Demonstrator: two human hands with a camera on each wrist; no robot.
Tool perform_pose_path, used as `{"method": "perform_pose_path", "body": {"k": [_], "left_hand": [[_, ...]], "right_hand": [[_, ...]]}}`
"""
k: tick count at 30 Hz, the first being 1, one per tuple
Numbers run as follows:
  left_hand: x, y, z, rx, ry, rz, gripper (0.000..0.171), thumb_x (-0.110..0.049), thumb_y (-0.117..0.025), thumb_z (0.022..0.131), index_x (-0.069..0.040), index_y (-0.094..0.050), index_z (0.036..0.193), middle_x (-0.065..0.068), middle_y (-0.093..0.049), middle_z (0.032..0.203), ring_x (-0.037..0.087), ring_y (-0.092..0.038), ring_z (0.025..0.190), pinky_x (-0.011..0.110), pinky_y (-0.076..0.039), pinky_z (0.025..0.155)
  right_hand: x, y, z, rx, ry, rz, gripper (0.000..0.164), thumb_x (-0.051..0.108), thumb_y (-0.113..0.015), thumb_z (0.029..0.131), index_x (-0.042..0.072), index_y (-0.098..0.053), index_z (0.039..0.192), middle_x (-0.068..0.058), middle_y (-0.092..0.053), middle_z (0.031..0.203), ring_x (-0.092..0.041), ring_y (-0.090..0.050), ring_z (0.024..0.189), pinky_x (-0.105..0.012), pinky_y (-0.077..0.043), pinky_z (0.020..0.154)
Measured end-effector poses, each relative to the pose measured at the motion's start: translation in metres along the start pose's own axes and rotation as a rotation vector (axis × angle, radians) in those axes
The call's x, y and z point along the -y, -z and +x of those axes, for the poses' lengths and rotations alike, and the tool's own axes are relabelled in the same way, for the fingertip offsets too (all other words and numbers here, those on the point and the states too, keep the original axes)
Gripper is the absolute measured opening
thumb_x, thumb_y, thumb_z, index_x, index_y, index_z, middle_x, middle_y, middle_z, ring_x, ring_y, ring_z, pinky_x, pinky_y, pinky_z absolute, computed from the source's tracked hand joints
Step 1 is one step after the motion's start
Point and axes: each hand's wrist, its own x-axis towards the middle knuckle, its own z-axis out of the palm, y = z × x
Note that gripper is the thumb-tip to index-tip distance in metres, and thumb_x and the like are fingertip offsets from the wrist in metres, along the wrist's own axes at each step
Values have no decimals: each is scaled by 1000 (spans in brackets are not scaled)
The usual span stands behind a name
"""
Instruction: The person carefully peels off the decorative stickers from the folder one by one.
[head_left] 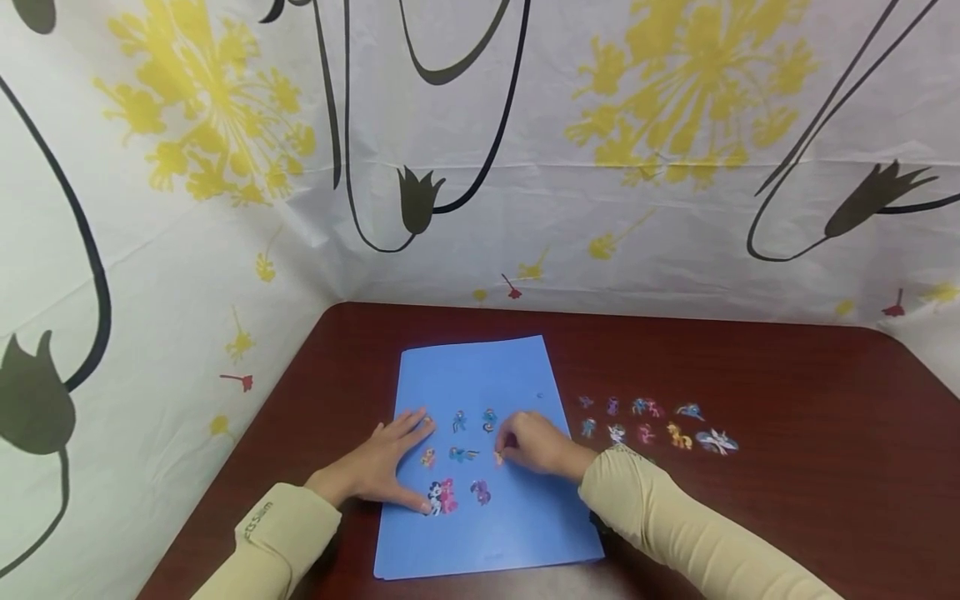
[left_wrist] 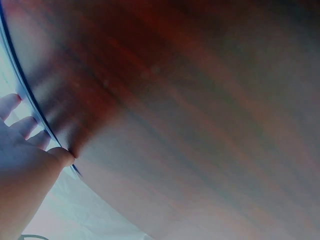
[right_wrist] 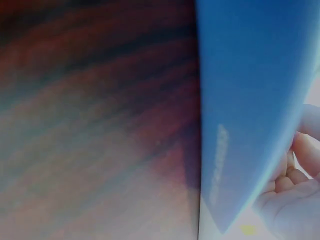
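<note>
A blue folder (head_left: 495,533) lies on the dark table. My left hand (head_left: 382,468) rests on its left side with fingers spread, the thumb touching a white-and-pink pony pair sticker (head_left: 443,497). Over the folder's middle right, my right hand (head_left: 537,444) pinches a small pale orange sticker (head_left: 498,458) at the surface; fingers partly hide it. Around the hands are several pony stickers, among them a blue one (head_left: 463,454) and a purple one (head_left: 481,492). In the right wrist view the right hand (right_wrist: 295,192) shows curled fingers beyond the folder (right_wrist: 255,100).
To the right of the folder, several pony stickers lie in two rows on the table (head_left: 787,500), including an orange pony (head_left: 679,436) and a white winged one (head_left: 717,442). A white patterned cloth (head_left: 480,233) hangs behind and at the left.
</note>
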Motion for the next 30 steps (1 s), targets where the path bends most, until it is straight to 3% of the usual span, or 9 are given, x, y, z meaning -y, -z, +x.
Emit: {"method": "perform_pose_path", "body": {"k": [12, 20, 26, 30], "left_hand": [[0, 0, 1, -1, 1, -7, 104, -62, -69, 58, -13, -28, 140, 7, -16, 147, 28, -8, 133, 57, -9, 100], [0, 0, 0, -3, -9, -11, 105, -63, -69, 58, -12, -27, 140, 7, -15, 147, 28, -8, 133, 57, -10, 100], [0, 0, 0, -6, -13, -12, 106, -63, -69, 58, -12, -26, 140, 8, -15, 147, 28, -8, 133, 57, -10, 100], [0, 0, 0, -8, -15, -13, 106, -63, -69, 58, -12, -26, 140, 8, -15, 147, 28, -8, 133, 57, -9, 100]], "right_hand": [[2, -5, -9, -116, 38, -59, 5, 1, -69, 74, 3, -70, 78, -4, -63, 75, -12, -57, 69, -21, -47, 59], [2, -4, -7, -105, 15, -32, 4, 1, -69, 73, 4, -70, 76, -3, -64, 75, -11, -57, 69, -21, -47, 59], [1, -3, -2, -83, -8, 19, 6, 2, -69, 72, 6, -66, 69, 2, -59, 67, -6, -50, 60, -20, -43, 53], [2, -4, 0, -71, -25, -24, 12, 3, -64, 76, 8, -62, 66, 4, -55, 63, -5, -45, 56, -20, -40, 50]]}}
